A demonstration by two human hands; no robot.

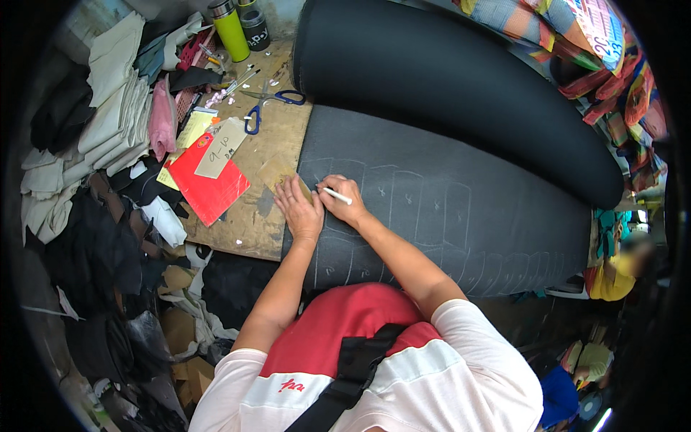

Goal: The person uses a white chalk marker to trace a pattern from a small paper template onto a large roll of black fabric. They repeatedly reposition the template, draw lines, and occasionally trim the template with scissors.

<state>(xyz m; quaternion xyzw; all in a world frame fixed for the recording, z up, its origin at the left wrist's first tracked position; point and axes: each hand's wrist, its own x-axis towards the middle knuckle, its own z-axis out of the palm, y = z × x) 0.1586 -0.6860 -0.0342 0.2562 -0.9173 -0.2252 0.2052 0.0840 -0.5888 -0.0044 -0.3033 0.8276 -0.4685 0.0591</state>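
Dark grey fabric [529,219] lies spread over the wooden table [252,223], marked with rows of pale, curved-top outlines. My left hand [299,212] lies flat near the fabric's left edge, fingers stretched out, pressing on a tan card template [276,171] that is partly hidden under it. Close beside it, my right hand [347,203] grips a white marking pen [337,195] with the fingers pinched together. The pen's tip is down by the template's edge; whether it touches the fabric cannot be made out.
A thick black fabric roll [446,79] lies along the far side. Blue-handled scissors [265,101], a red envelope [210,187] and a labelled card [221,149] are at left, near a green bottle [230,32]. Folded cloth [115,115] is piled further left; a person [615,273] is at right.
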